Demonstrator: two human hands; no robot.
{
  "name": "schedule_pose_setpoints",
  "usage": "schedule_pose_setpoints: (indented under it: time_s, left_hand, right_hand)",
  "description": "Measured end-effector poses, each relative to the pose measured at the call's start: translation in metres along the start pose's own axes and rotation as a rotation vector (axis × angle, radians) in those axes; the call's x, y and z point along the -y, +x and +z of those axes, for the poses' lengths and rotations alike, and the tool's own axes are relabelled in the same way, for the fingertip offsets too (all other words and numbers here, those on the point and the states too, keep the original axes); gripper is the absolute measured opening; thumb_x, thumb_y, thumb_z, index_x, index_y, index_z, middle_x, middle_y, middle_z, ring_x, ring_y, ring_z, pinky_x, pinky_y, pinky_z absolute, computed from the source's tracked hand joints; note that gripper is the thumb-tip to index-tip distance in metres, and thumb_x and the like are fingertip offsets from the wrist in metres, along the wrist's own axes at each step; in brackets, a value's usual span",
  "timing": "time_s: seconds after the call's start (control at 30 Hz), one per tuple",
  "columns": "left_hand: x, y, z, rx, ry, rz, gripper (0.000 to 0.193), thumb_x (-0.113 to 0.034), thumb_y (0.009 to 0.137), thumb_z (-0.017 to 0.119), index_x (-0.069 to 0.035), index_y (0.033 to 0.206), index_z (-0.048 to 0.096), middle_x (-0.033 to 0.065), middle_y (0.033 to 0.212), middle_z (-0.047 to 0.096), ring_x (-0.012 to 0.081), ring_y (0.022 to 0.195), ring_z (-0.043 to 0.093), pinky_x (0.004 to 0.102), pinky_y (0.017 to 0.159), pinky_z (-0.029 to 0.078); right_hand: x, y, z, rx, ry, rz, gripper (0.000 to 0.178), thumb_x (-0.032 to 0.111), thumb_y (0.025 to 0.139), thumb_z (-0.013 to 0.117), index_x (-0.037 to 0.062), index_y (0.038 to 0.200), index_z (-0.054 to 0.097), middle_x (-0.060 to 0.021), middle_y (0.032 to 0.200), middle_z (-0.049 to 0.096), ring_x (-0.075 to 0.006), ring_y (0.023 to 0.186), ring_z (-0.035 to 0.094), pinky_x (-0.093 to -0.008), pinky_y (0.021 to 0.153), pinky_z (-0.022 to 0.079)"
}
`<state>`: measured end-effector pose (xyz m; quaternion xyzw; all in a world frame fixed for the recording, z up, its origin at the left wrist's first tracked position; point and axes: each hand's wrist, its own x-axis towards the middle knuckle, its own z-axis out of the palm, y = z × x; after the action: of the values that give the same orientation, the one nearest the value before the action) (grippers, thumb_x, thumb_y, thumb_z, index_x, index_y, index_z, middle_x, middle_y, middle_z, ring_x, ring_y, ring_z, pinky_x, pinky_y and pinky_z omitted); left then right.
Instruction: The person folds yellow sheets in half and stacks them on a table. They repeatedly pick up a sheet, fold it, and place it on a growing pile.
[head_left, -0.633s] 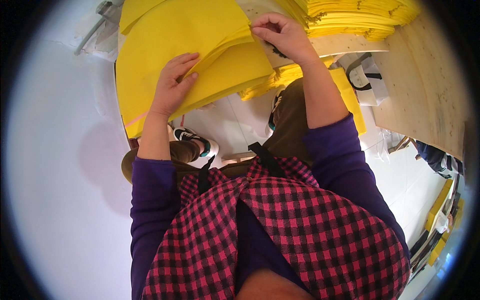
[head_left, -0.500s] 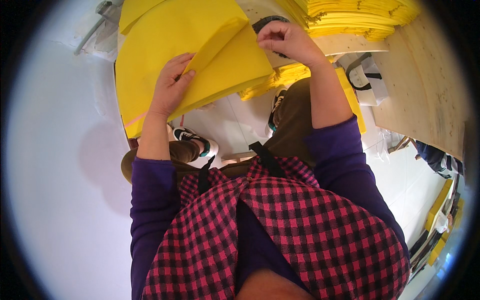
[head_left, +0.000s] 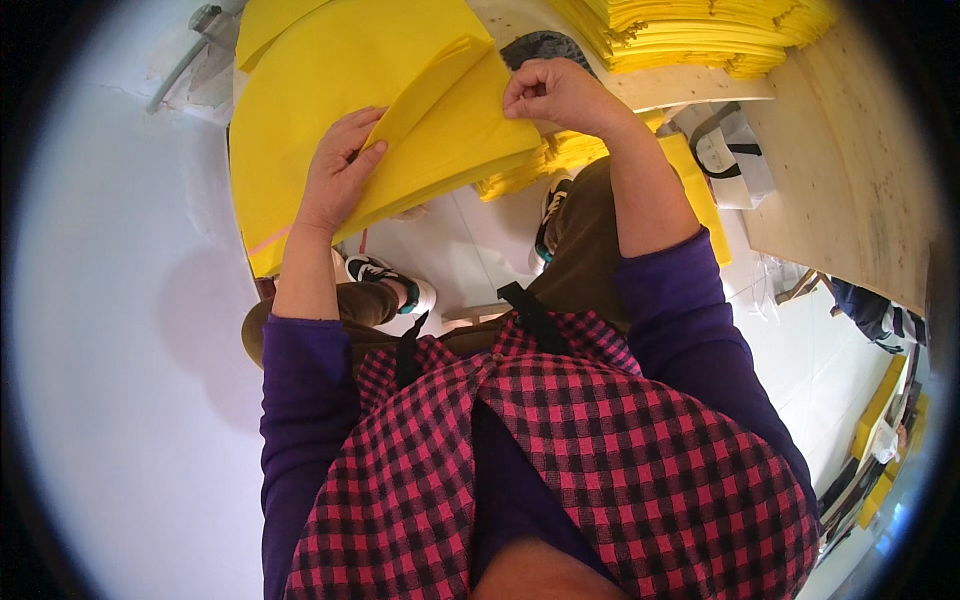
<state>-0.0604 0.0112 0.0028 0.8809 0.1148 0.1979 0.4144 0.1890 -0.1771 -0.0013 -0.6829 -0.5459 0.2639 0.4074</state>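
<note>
A stack of large yellow sheets, which look like soft cloth or felt, (head_left: 290, 110) lies in front of me. The top sheet's flap (head_left: 430, 85) is folded over and stands up in a diagonal ridge. My left hand (head_left: 345, 165) is closed on the lower end of this folded edge, its thumb on the near side and fingers over the fold. At the stack's right edge, my right hand (head_left: 550, 95) makes a pinch, with thumb and forefinger together. Whatever lies between those fingertips, if anything, is too small to make out.
A tall pile of yellow folded pieces (head_left: 700, 35) sits on a wooden table (head_left: 850, 150) at the far right. Just behind my right hand is a dark grey object (head_left: 545, 48). More yellow pieces (head_left: 575, 150) lie lower down, near my shoes. A white wall rises at my left.
My right hand has moved slightly left and down, from just off the stack to its right edge. My left hand stays on the fold.
</note>
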Motion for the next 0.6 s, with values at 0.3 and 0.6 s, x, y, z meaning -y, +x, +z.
schedule_pose_setpoints:
  time_s: [0.3,0.6]
  left_hand:
    - [0.002,0.003,-0.003,0.065,0.061,0.043,0.032,-0.012,0.085,0.061,-0.002,0.115,0.062,0.0098,0.128,0.053,0.0247,0.124,0.043,0.0341,0.106,0.031]
    - [-0.006,0.004,-0.002,0.059,0.195,0.139,0.047,-0.025,0.072,0.073,-0.006,0.114,0.064,0.0127,0.124,0.057,0.0297,0.121,0.047,0.0387,0.105,0.034]
  right_hand:
    - [0.002,0.004,-0.001,-0.071,0.115,-0.047,0.01,0.007,0.079,0.071,0.003,0.084,0.063,0.0039,0.073,0.052,-0.006,0.069,0.048,-0.0211,0.064,0.041]
    - [0.007,0.018,0.005,-0.171,0.068,-0.054,0.018,0.012,0.078,0.071,-0.0006,0.079,0.058,0.0009,0.065,0.054,-0.0075,0.063,0.047,-0.0247,0.06,0.042]
